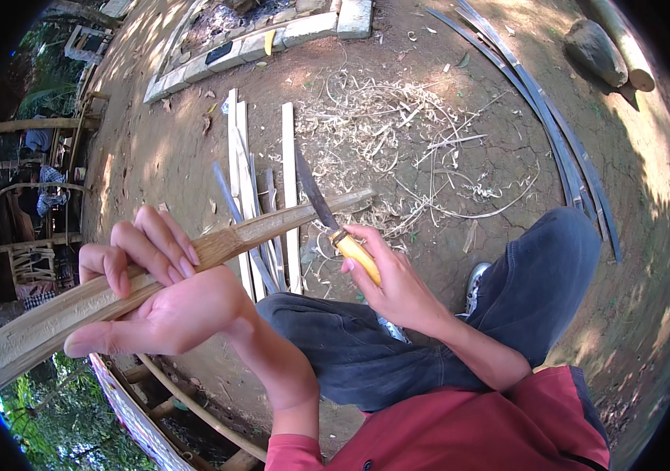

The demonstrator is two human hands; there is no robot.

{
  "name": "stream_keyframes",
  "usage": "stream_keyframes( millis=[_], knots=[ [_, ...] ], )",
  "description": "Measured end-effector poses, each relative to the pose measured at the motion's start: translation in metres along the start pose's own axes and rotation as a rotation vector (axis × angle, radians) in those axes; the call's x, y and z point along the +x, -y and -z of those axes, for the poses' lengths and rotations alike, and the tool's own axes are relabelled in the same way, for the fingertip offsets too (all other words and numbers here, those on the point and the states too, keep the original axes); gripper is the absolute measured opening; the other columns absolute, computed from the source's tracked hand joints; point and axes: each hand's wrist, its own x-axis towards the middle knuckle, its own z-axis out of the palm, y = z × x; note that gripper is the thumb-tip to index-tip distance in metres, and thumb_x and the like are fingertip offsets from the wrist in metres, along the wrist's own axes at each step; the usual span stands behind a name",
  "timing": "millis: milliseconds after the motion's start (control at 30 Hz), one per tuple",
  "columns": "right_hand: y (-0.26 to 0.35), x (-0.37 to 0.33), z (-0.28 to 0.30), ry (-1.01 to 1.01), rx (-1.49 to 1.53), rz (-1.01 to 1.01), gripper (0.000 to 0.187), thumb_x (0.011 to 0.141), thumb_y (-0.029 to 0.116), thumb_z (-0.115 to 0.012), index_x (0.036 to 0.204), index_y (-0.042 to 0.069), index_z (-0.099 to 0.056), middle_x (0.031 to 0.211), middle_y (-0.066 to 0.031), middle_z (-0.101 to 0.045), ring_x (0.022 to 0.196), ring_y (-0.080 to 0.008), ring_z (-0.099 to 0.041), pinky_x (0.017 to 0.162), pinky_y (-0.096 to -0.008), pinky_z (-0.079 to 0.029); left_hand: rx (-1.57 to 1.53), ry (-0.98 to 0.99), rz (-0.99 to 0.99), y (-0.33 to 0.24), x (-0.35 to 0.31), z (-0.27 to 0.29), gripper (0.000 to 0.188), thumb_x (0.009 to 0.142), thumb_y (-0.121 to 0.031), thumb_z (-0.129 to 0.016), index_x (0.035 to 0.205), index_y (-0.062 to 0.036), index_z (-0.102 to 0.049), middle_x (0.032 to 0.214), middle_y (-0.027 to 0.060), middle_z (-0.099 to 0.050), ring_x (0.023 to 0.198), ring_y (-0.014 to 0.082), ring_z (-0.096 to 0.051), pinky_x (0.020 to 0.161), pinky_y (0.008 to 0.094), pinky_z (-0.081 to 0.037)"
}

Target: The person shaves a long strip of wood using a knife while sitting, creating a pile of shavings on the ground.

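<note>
My left hand point(194, 310) is wrapped around a long, pale strip of split bamboo point(260, 228), which runs from the lower left up toward the centre and narrows at its far end. In my right hand point(399, 286) is a knife point(315, 191) with a yellow handle, its dark blade pointing away from me and up to the left. The blade crosses the narrow part of the strip. Whether its edge touches the bamboo I cannot tell. Both hands are above my bent legs in dark trousers.
Curly shavings point(382, 110) litter the dirt ahead. Pale and dark slats point(289, 157) lie left of them. Long dark strips point(539, 98) curve along the right, near a rock point(594, 52) and log point(622, 39). A stone-edged fire pit point(309, 30) holds a dark phone-like object point(219, 52) on its rim.
</note>
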Motion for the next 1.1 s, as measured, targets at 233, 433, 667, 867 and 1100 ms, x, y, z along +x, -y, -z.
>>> stream_keyframes(
  millis=[233,433,667,867,1100],
  knots=[
    [-0.008,0.003,-0.006,-0.016,0.037,0.011,0.032,0.093,0.010,-0.055,0.122,0.001,-0.044,0.083,-0.0196,-0.065,0.070,-0.0335,-0.067,0.060,-0.0373,-0.048,0.067,-0.053,0.037,0.000,-0.001,0.000,0.066,0.089,-0.075,-0.020,0.067,-0.0132,-0.029,0.046,0.0000,-0.024,0.037,0.0076,-0.018,0.034,0.0189,-0.016],
    [0.005,0.009,-0.002,0.013,-0.042,-0.017,0.027,0.092,0.008,-0.058,0.116,-0.001,-0.052,0.091,-0.0193,-0.067,0.076,-0.0320,-0.069,0.062,-0.0366,-0.050,0.106,-0.047,0.047,0.008,0.006,0.016,0.066,0.089,-0.075,-0.022,0.067,-0.0131,-0.030,0.047,-0.0004,-0.024,0.039,0.0081,-0.019,0.034,0.0198,-0.017],
    [-0.002,0.007,-0.006,-0.027,-0.405,0.218,0.033,0.088,-0.001,-0.058,0.121,-0.004,-0.055,0.080,-0.0218,-0.065,0.064,-0.0312,-0.067,0.056,-0.0366,-0.050,-0.006,-0.021,0.024,0.009,0.004,0.019,0.064,0.090,-0.074,-0.022,0.067,-0.0144,-0.029,0.047,-0.0011,-0.024,0.037,0.0068,-0.018,0.034,0.0181,-0.016],
    [0.012,0.013,-0.010,-0.078,-0.354,0.306,0.036,0.086,-0.004,-0.060,0.121,-0.004,-0.056,0.083,-0.0208,-0.064,0.067,-0.0310,-0.065,0.057,-0.0395,-0.049,0.001,0.058,-0.015,0.006,0.005,0.023,0.064,0.091,-0.072,-0.023,0.067,-0.0132,-0.030,0.048,-0.0014,-0.025,0.037,0.0071,-0.019,0.034,0.0181,-0.017],
    [0.000,0.019,-0.011,-0.069,-0.206,0.310,0.042,0.084,-0.003,-0.063,0.125,-0.002,-0.054,0.087,-0.0189,-0.066,0.069,-0.0310,-0.067,0.060,-0.0362,-0.053,-0.035,-0.054,0.053,0.012,0.009,0.024,0.065,0.088,-0.075,-0.026,0.070,-0.0132,-0.033,0.047,-0.0002,-0.025,0.038,0.0082,-0.019,0.035,0.0189,-0.015]
  ],
)
